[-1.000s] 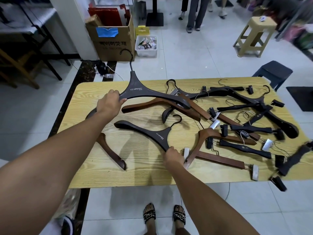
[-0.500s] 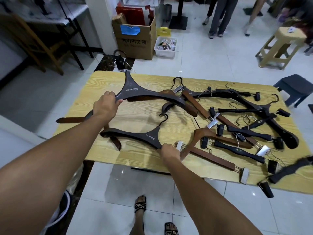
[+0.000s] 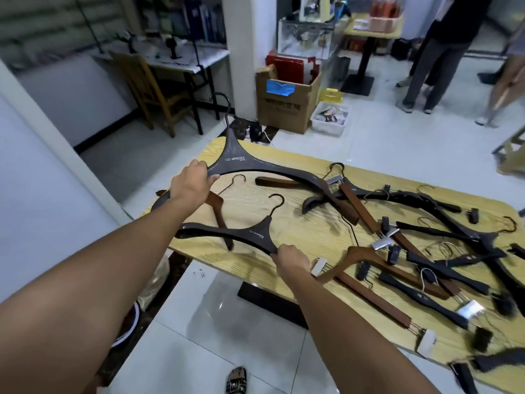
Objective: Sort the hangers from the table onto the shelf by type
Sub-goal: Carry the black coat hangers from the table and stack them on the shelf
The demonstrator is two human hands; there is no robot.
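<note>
Over the near-left corner of the yellow wood-grain worktop (image 3: 306, 237), the left grip (image 3: 189, 185) is curled round one arm of a large dark hanger (image 3: 235, 159), whose hook points away past the far edge. The right grip (image 3: 292, 261) pinches an arm of a smaller dark hanger (image 3: 255, 236) close to the near edge. A brown wooden hanger (image 3: 217, 204) lies beneath them. To the right, a heap of brown and black clip hangers (image 3: 360, 207) covers the worktop. A cardboard box (image 3: 287, 103) stands on the floor beyond.
</note>
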